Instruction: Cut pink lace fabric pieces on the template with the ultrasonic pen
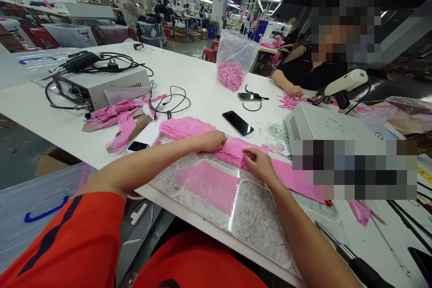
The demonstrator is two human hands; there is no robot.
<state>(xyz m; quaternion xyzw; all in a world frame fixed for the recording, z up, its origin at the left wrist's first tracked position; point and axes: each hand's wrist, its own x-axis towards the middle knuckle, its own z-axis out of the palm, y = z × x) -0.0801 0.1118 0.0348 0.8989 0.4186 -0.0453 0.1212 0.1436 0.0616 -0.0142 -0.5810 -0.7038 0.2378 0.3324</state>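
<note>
A layered stack of pink fabric pieces (232,153) lies in front of me, its scalloped near edge showing. My left hand (214,141), fingers curled in, grips the fabric at the stack's left end. On the right side, my right hand (260,165) pinches the near edge of the same stack between thumb and fingers. Another pink stack (185,128) sits just left of my left hand. One single pink fabric piece (211,184) is spread flat on the clear-covered grey mat (259,216) nearer to me. Under my right wrist runs a pink strip (297,180).
Grey machine boxes stand left (104,87) and right (324,121). A black phone (238,123), a white device (145,137), cables (172,101) and a clear bag of pink pieces (231,72) are on the table. A black-handled tool (357,263) lies lower right. A co-worker (310,69) sits opposite.
</note>
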